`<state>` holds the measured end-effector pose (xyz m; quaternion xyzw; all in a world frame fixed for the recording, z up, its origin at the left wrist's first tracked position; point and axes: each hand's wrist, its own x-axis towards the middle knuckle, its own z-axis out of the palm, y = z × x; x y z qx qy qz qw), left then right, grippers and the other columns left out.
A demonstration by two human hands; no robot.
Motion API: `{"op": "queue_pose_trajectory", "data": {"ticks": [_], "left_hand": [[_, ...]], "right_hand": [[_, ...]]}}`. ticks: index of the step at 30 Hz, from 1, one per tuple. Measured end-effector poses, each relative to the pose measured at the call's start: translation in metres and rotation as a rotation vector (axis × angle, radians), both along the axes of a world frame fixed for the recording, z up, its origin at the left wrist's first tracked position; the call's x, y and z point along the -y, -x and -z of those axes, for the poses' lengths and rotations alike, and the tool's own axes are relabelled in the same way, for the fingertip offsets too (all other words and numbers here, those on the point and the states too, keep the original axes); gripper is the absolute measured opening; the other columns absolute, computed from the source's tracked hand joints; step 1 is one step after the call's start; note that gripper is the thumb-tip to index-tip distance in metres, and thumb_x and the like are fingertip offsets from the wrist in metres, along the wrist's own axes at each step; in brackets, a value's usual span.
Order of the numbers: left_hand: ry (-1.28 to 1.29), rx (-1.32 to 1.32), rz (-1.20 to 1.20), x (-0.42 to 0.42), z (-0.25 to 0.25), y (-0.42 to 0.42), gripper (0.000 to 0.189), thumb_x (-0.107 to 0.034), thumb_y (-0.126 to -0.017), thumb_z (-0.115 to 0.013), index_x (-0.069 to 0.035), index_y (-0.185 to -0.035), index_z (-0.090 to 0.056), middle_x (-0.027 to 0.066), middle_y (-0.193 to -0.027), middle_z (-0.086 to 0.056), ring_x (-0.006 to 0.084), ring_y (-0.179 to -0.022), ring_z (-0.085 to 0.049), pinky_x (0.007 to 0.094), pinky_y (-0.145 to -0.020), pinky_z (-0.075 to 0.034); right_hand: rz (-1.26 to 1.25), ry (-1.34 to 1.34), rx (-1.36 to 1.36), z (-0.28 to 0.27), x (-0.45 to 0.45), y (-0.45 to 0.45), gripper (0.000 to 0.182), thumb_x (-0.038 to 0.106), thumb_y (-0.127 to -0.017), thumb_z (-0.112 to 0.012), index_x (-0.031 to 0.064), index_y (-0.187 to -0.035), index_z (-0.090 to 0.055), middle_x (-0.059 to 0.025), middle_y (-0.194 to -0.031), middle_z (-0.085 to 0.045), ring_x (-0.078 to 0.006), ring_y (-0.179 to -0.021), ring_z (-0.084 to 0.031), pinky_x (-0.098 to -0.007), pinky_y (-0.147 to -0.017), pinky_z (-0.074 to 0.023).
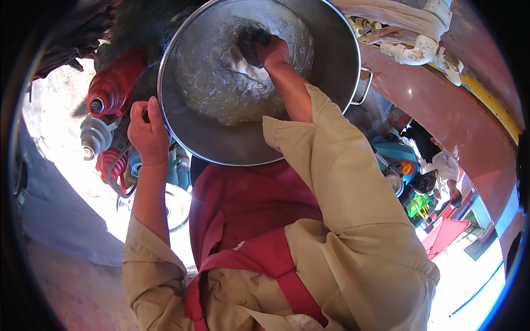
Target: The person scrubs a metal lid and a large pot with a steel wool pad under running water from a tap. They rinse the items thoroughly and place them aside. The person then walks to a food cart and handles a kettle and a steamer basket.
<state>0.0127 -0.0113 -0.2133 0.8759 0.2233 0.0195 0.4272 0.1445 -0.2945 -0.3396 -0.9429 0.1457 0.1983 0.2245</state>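
A large round metal pot [236,145] with a bright rim stands right before me, with stirred-up water [215,95] inside. My right hand [273,51] reaches over the pot from the right, closed on a dark scrubbing pad or cloth [248,45] at the water; which of the two I cannot tell. At the pot's left side, my left hand [149,134] is closed around what seems to be the pot's side handle, mostly hidden by the fingers. A matching loop handle [363,86] sticks out on the right.
Red flasks [114,82] and a grey one [97,136] stand left of the pot. A round metal lid or basin [178,207] lies below them. White plastic pipes [422,51] run at upper right, above a reddish ledge [447,111]. Another person [445,165] is farther off at right.
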Motion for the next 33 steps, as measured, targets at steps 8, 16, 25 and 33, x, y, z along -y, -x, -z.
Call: {"op": "queue_pose_trajectory", "data": {"ticks": [8,16,25,33], "left_hand": [[-0.016,0.000,-0.018,0.004,0.002,0.000,0.030,-0.030,-0.094,-0.054,-0.003,-0.080,-0.053,0.0088,-0.071,-0.053,0.0214,-0.061,-0.054,0.0313,-0.058,-0.043],[-0.010,0.009,-0.027,0.006,-0.003,-0.003,0.029,-0.029,-0.094,-0.055,-0.003,-0.079,-0.053,0.0088,-0.070,-0.054,0.0228,-0.059,-0.053,0.0320,-0.058,-0.042],[-0.020,-0.001,-0.016,0.006,-0.001,-0.001,0.030,-0.029,-0.095,-0.052,-0.003,-0.081,-0.054,0.0093,-0.071,-0.054,0.0225,-0.061,-0.052,0.0313,-0.061,-0.043],[-0.020,-0.001,-0.011,0.006,-0.005,-0.003,0.029,-0.029,-0.094,-0.054,-0.003,-0.079,-0.052,0.0099,-0.069,-0.052,0.0247,-0.059,-0.054,0.0341,-0.057,-0.043]], "right_hand": [[-0.047,-0.282,-0.293,0.021,-0.065,0.090,0.045,0.031,-0.065,-0.075,0.0025,-0.099,-0.065,-0.0213,-0.093,-0.066,-0.0355,-0.095,-0.062,-0.0392,-0.087,-0.0471],[-0.235,0.348,0.057,-0.008,0.042,-0.040,0.049,0.042,-0.079,-0.063,0.0035,-0.109,-0.055,-0.0190,-0.102,-0.064,-0.0321,-0.096,-0.062,-0.0400,-0.085,-0.0496],[-0.573,0.075,-0.711,0.012,-0.094,0.137,0.041,0.027,-0.080,-0.054,0.0111,-0.115,-0.064,-0.0139,-0.121,-0.060,-0.0301,-0.114,-0.056,-0.0359,-0.094,-0.0464],[-0.654,0.457,-0.069,-0.057,-0.019,-0.087,0.031,0.017,-0.082,-0.056,0.0210,-0.113,-0.059,-0.0109,-0.106,-0.066,-0.0282,-0.100,-0.063,-0.0401,-0.082,-0.0518]]}}
